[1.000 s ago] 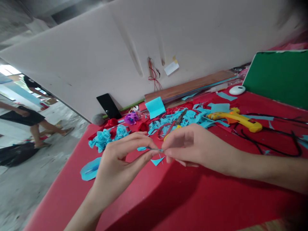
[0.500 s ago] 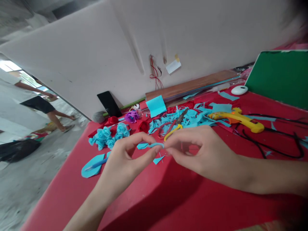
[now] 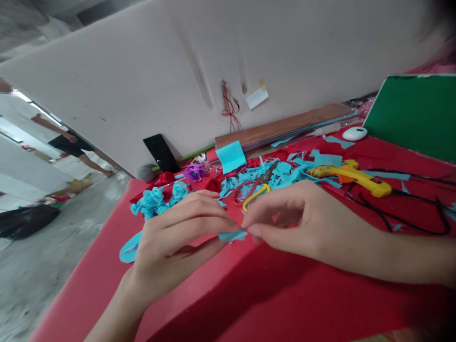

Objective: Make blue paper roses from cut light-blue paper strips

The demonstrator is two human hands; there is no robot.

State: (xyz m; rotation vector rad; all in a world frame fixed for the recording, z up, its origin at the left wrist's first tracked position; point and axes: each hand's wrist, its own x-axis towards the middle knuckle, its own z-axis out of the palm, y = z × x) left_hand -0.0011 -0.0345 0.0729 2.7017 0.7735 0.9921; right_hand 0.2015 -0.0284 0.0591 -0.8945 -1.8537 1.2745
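So the blue paper piece [image 3: 232,235] now shows its flat face instead of that thin curl, right below the left fingertips. Left hand [image 3: 174,242] and right hand [image 3: 302,228] both pinch it, so I'd guess it's being turned; scissors [image 3: 265,179] lie beyond the fingers.

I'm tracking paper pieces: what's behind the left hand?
Past the left hand show blue paper flowers and part of a rounded blue sheet; whatever else the hand covers is hidden.
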